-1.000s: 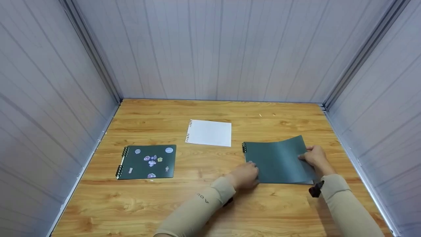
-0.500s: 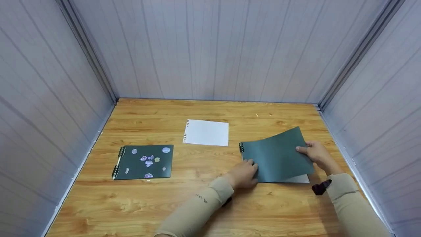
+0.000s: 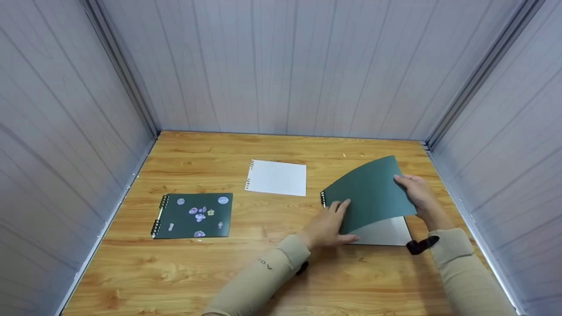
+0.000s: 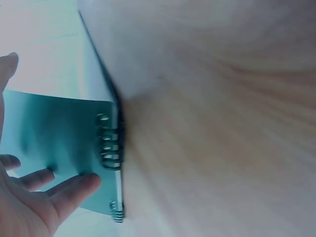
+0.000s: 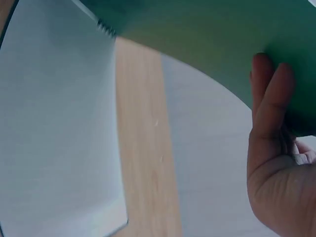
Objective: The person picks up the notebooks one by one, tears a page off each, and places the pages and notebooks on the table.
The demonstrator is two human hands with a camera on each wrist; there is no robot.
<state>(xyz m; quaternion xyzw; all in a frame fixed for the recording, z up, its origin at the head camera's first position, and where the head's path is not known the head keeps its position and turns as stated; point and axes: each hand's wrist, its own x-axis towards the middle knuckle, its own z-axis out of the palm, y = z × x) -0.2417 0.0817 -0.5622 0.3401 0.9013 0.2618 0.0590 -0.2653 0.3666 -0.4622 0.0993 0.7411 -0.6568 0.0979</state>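
Notebook [image 3: 384, 232] on desk [image 3: 153, 276] right of loose sheet [image 3: 275, 177], seemingly at cover-opening step, with cover [image 3: 369, 191] pinched by fingers of right hand [image 3: 417, 195], left hand [image 3: 326, 226] outstretched against sheet-side end, next likely calling for turning sheetward.

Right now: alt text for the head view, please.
A person's right hand holds up the dark-green cover of a dark-ringed notebook, exposing a pale page; the left hand is at the notebook's ringed side. Farther left on the wood-grain table lie a white sheet with a notched edge and a dark-green stickered notebook.
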